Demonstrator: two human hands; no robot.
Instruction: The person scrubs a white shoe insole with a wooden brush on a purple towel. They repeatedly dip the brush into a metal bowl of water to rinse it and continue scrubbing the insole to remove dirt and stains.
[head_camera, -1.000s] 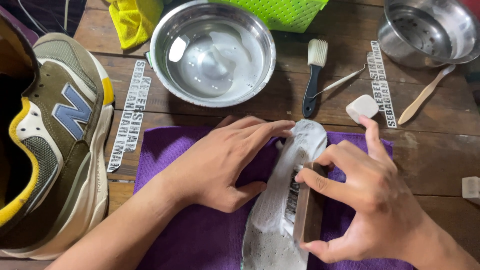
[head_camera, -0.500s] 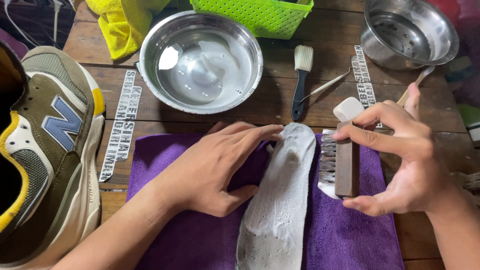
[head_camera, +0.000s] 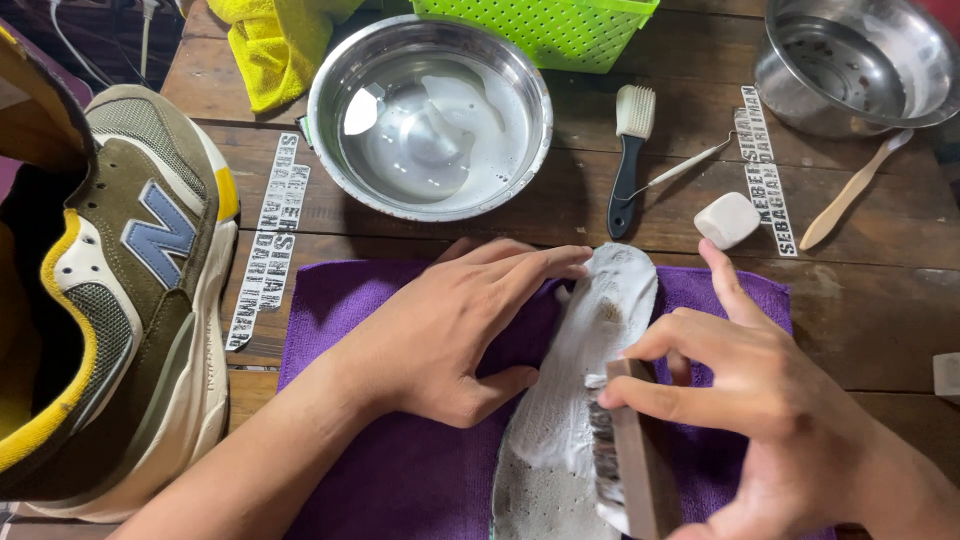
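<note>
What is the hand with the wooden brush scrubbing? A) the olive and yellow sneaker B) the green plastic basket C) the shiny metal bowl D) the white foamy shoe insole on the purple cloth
D: the right hand presses the wooden scrubbing brush bristles-down on the white foamy shoe insole, which lies on the purple cloth while the left hand pins it.

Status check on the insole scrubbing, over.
Left hand flat, pinning insole on purple cloth. Right hand gripping wooden brush, bristles on insole. Nothing in the way.
</note>
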